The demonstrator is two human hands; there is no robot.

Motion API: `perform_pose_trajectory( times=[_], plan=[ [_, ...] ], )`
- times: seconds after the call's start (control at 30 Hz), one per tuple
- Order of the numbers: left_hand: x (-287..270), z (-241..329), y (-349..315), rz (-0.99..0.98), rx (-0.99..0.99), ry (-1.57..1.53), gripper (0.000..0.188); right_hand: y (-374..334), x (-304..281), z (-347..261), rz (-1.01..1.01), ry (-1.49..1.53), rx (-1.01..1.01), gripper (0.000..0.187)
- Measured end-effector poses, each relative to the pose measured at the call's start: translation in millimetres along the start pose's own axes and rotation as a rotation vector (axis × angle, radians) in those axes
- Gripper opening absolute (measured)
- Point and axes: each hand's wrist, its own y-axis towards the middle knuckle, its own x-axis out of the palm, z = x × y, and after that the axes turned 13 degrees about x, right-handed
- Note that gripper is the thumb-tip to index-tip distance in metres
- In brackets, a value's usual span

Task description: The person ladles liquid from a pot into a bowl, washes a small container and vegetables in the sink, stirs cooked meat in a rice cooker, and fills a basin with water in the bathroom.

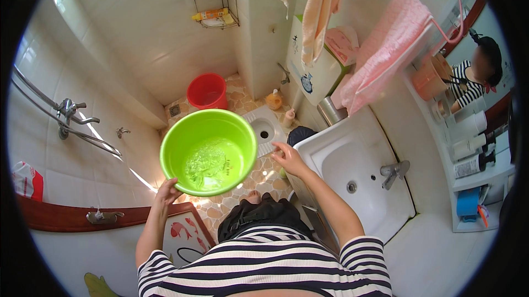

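Observation:
A bright green plastic basin (242, 156) is in front of me, with rippling water (206, 162) inside. My left hand (167, 191) grips its near left rim, thumb over the edge. To the right of the basin, apart from its rim, is my right hand (287, 159). Its fingers are loosely bent and apart, and nothing shows in them. That hand is between the basin and the white washbasin (314, 156). What bears the basin from below is hidden.
A red bucket (207, 92) stands on the patterned floor beyond the basin, near a squat toilet (265, 126) and small bottles (274, 99). A wall tap with hose (69, 112) is at left. Towels (386, 49) hang at right above the washbasin with its faucet (394, 173).

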Motion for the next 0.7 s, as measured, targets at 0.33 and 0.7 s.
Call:
perform_pose_trajectory(
  times=[0.33, 0.7],
  plan=[
    [-8.7, 102.3, 151.5, 0.376, 0.347, 0.190, 0.036, -106.0, -57.4, 65.7, 0.347, 0.117, 0.280, 0.019],
    [120.4, 209.3, 301.4, 0.902, 1.049, 1.342, 0.027, -209.7, -55.7, 91.8, 0.735, 0.218, 0.496, 0.018]
  ],
)
